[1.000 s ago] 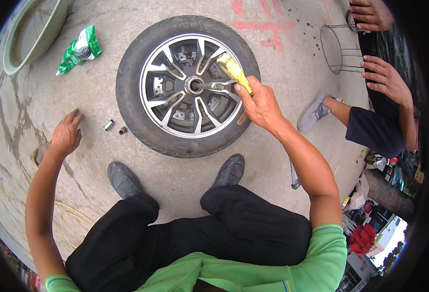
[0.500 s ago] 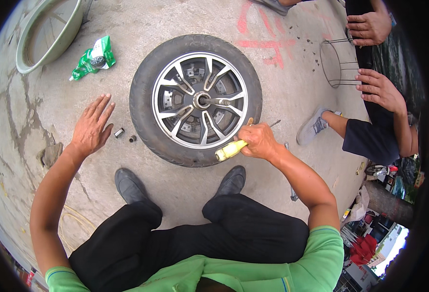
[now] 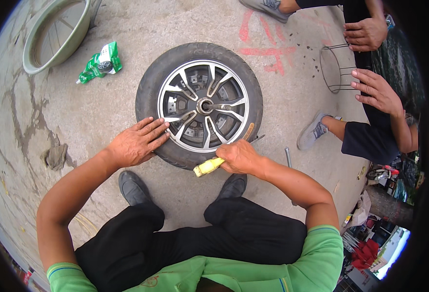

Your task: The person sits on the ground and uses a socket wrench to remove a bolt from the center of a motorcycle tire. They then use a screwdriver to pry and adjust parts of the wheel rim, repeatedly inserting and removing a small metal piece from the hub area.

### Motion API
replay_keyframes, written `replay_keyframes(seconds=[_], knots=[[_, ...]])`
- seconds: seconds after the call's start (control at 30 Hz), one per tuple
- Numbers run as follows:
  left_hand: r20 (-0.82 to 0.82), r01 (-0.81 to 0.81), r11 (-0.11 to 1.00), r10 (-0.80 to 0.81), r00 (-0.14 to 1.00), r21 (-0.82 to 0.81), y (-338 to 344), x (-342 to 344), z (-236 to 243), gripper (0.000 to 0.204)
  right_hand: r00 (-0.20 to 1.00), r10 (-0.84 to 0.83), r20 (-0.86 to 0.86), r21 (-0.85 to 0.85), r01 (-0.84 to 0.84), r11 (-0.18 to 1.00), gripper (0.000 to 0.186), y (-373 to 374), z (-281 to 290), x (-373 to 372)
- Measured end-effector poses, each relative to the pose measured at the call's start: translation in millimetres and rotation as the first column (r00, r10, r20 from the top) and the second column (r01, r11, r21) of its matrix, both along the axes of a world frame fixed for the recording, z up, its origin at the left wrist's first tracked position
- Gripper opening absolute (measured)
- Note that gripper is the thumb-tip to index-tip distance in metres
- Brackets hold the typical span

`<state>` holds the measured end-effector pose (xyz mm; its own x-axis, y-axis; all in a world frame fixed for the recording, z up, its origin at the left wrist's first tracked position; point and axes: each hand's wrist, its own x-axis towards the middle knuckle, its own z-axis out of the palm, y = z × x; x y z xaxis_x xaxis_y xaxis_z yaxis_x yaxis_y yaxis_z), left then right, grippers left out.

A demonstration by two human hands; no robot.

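**Hands on a rubber tyre**

From the head camera we see our left hand (image 3: 137,142) spread flat on the black rubber tyre (image 3: 199,104) with its silvery spoked rim, lying on rough cracked concrete floor (image 3: 102,107). Our right hand (image 3: 239,156) grips a yellow-handled tool (image 3: 208,166) at the tyre's near edge.

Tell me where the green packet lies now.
The green packet lies on the concrete, upper left in the head view, between the grey basin and the wheel.

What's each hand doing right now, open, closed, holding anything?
Left hand: open, flat on the black rubber tyre with silver spoked rim.
Right hand: closed on the yellow-handled tool.
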<state>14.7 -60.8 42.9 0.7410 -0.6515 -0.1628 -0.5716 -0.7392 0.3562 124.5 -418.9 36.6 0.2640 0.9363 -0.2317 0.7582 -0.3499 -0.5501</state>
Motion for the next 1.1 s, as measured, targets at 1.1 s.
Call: replay_keyframes(seconds=[1.1], knots=[[0.018, 0.0, 1.0, 0.0, 1.0, -0.029, -3, 8, -3, 0.088, 0.995, 0.094, -0.038, -0.083, -0.097, 0.992, 0.037, 11, 7, 13]])
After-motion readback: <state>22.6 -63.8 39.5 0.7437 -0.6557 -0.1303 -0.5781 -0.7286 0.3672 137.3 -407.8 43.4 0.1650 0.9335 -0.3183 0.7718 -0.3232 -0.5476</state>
